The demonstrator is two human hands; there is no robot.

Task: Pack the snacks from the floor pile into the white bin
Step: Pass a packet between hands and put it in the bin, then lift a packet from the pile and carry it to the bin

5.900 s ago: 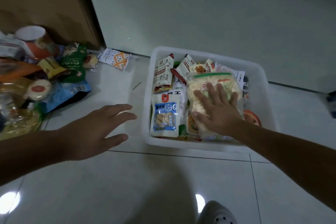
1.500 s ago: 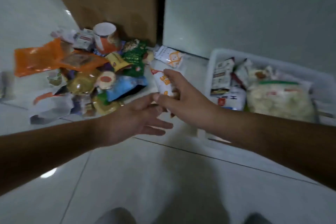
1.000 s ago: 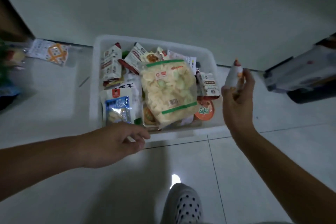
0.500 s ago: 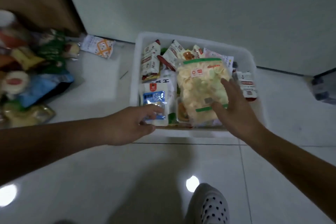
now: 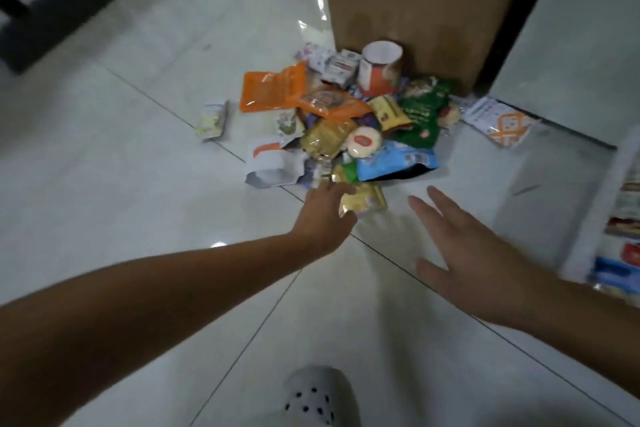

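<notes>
Two hands, both empty. Left hand (image 5: 325, 215) reaches, fingers outstretched, to the gold packet (image 5: 367, 201) at the near edge of the snack pile (image 5: 346, 121); half a second ago it was at the bin (image 5: 623, 163). Right hand (image 5: 460, 246) has left the bin too, spread flat above the floor (image 5: 138, 184). Bin now at far right, snacks inside.

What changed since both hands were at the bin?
Both hands left the white bin and swung left to the floor pile: the left hand reaches for a gold packet at its near edge, the right hand hovers open and empty. The pile itself looks unchanged.
</notes>
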